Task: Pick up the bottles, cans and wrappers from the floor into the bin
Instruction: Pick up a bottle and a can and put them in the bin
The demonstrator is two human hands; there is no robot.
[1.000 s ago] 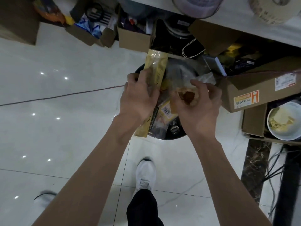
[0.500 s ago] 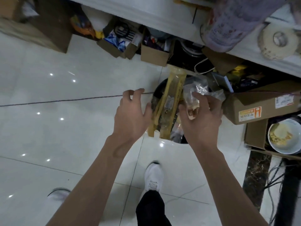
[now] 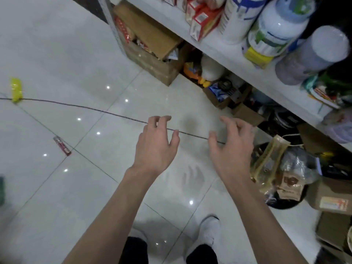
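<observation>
Now my left hand [image 3: 154, 147] and right hand [image 3: 230, 147] hang empty, fingers loosely spread, free for the next pickup. The bin [image 3: 285, 205] stands just right of them, already stuffed; a red wrapper [image 3: 62, 146] and a yellow wrapper [image 3: 16, 89] lie on the floor [image 3: 76, 54], well off left.

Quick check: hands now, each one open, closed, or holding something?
Left hand: open, fingers loosely curled, holding nothing.
Right hand: open, fingers loosely curled, holding nothing.
</observation>
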